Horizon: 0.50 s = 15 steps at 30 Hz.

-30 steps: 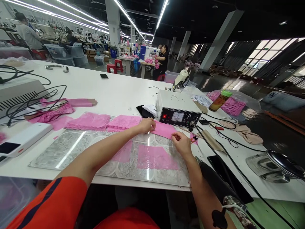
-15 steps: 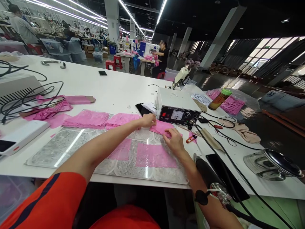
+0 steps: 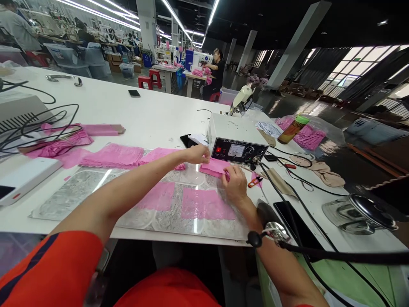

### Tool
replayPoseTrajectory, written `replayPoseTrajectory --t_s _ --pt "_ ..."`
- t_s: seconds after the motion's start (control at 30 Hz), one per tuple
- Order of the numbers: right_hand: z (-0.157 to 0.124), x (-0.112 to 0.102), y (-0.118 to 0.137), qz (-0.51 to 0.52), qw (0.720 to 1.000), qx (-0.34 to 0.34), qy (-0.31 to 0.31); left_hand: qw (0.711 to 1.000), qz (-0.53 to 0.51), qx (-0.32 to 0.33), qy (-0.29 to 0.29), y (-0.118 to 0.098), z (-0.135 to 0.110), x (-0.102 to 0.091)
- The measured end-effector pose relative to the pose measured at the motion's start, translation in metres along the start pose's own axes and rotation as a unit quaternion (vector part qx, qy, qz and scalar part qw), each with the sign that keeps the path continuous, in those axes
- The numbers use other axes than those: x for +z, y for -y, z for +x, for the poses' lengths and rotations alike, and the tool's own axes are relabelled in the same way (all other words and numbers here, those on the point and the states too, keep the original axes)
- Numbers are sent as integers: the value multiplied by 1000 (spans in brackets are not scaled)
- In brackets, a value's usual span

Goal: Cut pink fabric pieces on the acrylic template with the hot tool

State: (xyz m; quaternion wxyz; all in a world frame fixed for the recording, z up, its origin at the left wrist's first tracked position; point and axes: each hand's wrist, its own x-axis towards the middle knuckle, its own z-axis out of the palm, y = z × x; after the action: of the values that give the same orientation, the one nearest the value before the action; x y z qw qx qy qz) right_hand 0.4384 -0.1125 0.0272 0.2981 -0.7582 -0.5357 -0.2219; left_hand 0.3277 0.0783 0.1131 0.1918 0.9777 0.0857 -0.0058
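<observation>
My left hand (image 3: 198, 154) reaches across the table, its fingers pinched at the far left edge of a small stack of pink fabric pieces (image 3: 213, 166). My right hand (image 3: 235, 183) has its thumb and fingers closed on the right end of the same stack. Nearer to me, two single pink pieces (image 3: 207, 204) lie flat on a clear, grey-patterned sheet (image 3: 172, 226). To the left sit two more pink stacks (image 3: 111, 155). Orange thread snips (image 3: 254, 182) lie right of my right hand. A black-handled tool on a cable (image 3: 265, 212) is partly hidden by my right forearm.
A white control box (image 3: 238, 145) with a meter stands just behind the stack. Black cables (image 3: 306, 217) cross the right side, near a glass pot (image 3: 354, 215) and a bottle (image 3: 294, 129). A white device (image 3: 28, 179) sits left. A co-worker (image 3: 217, 74) sits at a sewing machine beyond.
My right fingers have closed in on the stack's right end. The black tool's cable has swung up across my right forearm. The view has shifted slightly.
</observation>
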Motion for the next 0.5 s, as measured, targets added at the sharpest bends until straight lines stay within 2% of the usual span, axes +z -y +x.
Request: replayPoseTrajectory --t_s 0.17,0.33,0.5 --pt "-41 -32 8 52 988 -142 17 995 -56 26 72 -14 -39 7" --pt "-66 -52 18 79 975 -201 47 985 -79 49 145 -31 -74 26" --pt "-73 -54 20 97 964 -239 61 986 -65 51 145 -39 -97 38"
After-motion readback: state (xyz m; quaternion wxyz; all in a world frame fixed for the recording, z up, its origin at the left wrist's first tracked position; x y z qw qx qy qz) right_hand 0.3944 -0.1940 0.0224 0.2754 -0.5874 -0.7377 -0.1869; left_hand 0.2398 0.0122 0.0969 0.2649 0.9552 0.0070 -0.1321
